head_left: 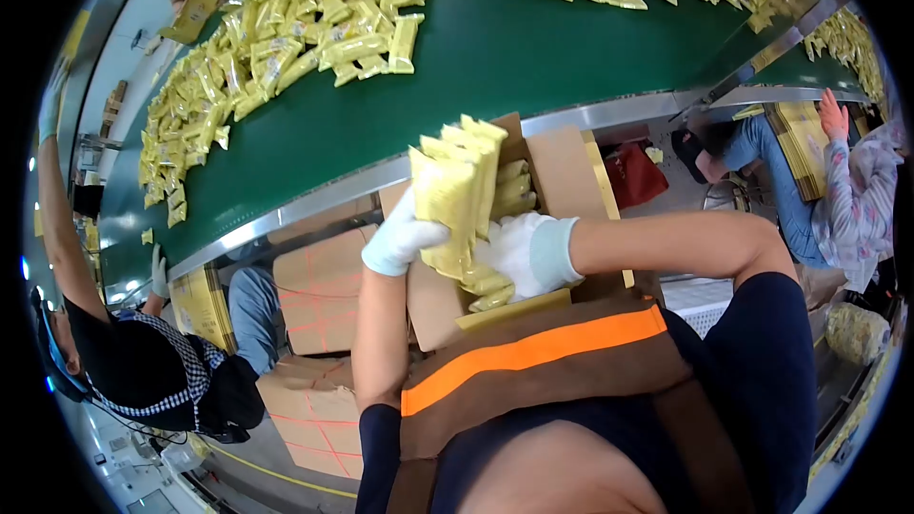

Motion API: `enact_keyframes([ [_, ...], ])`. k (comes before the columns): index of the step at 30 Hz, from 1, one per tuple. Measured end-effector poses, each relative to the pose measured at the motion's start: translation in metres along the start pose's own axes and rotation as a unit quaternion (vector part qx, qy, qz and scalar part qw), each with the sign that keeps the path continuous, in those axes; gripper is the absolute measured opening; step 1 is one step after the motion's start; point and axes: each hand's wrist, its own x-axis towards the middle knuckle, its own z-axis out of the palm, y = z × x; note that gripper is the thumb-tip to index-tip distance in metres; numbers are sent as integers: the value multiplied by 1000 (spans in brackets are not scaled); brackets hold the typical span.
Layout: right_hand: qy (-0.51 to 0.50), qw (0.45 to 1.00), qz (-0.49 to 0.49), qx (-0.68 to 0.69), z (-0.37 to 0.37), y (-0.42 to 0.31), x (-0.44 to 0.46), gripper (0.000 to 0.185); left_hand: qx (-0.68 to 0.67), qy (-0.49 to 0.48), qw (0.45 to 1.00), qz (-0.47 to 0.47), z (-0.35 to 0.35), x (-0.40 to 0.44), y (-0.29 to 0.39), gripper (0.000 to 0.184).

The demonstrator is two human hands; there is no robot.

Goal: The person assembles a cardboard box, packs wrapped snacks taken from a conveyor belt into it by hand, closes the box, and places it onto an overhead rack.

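Observation:
My left hand (405, 236), in a white glove, grips a standing bunch of yellow packets (457, 181) from the left side, thumb across the front. Close against the lower right of that bunch is my right hand (528, 252), also gloved; its fingers curl in among the packets and are partly hidden. Both hands are over an open cardboard box (436, 312) in front of my body. More yellow packets (514, 188) lie inside the box, behind my right hand.
A green conveyor belt (533, 48) with heaps of yellow packets (286, 29) runs beyond the box, edged by a metal rail (314, 198). Taped cartons (324, 290) stand at the left. A co-worker (133, 362) is at the left, another person (857, 181) at the right.

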Motion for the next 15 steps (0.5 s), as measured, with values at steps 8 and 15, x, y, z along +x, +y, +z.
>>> enact_keyframes([
  [8,21,1000,6,-22,45,17,7,59,48,-29,998,2,16,19,4,95],
  [15,245,954,-57,163,63,36,32,53,581,-95,808,-23,42,38,38,98],
])
